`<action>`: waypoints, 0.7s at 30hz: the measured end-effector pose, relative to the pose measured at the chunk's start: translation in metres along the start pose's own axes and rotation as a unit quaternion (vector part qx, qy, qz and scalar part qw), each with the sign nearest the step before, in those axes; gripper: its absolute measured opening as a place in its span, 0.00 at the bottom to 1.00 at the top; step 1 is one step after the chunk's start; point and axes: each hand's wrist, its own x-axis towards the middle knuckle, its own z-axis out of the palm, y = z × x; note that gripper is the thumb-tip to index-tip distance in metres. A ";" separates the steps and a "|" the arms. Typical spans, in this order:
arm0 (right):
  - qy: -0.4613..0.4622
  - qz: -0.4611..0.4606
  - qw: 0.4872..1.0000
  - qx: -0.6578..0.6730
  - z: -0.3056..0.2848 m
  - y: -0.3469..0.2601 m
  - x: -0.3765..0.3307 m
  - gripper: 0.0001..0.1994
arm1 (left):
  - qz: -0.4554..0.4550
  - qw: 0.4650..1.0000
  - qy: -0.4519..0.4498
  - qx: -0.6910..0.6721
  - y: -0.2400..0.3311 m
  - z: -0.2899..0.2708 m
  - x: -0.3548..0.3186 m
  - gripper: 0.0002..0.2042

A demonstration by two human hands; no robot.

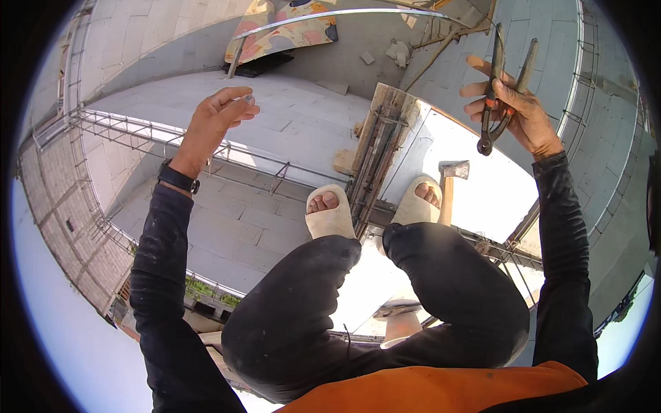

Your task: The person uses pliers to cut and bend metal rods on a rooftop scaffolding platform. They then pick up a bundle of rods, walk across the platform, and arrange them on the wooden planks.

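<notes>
"Pale block walls (141, 34) across the upper left of the frame, with a steel rebar cage (279, 177) strung below. Footing?"

"Narrow, apparently: pale sandals (332, 219) either side of rusty steel bars (385, 138) at centre. Best to settle weight evenly before leaning out. And the pincers (489, 107)?"

"Upper right of the frame, in the right hand (529, 113): fingers spread, thumb against a handle, handles well apart, biting end pointing down."

"Likely too loose for a firm bite. Better to wrap the fingers round both handles, toward the ends for leverage, with skin clear of the pivot. And the left hand (217, 124)?"

"Raised at upper left, fingers curled, thumb close to the index finger. Impossible to say from this angle whether pressed together or pinching something thin."

"Good as a steadying hand, then, but away from the biting end. Other hazards?"

"Hatchet (447, 196) right of centre, just beside a sandal, head toward the top of the frame. Worth placing each foot with care so as not to knock it."
</notes>
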 end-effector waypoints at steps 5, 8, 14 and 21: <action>0.240 0.112 0.964 0.012 -0.016 0.085 -0.142 0.26 | -0.110 0.991 0.011 -0.076 0.016 0.042 -0.165 0.23; 0.414 0.171 0.894 0.003 0.008 0.209 -0.228 0.18 | -0.172 0.982 -0.064 -0.048 0.069 0.083 -0.236 0.24; 0.460 0.370 0.807 -0.014 0.095 0.321 -0.328 0.20 | -0.135 0.961 -0.117 0.213 0.152 0.136 -0.326 0.21; 0.405 0.512 0.757 0.022 0.181 0.302 -0.395 0.25 | -0.013 0.940 -0.146 0.309 0.170 0.187 -0.348 0.17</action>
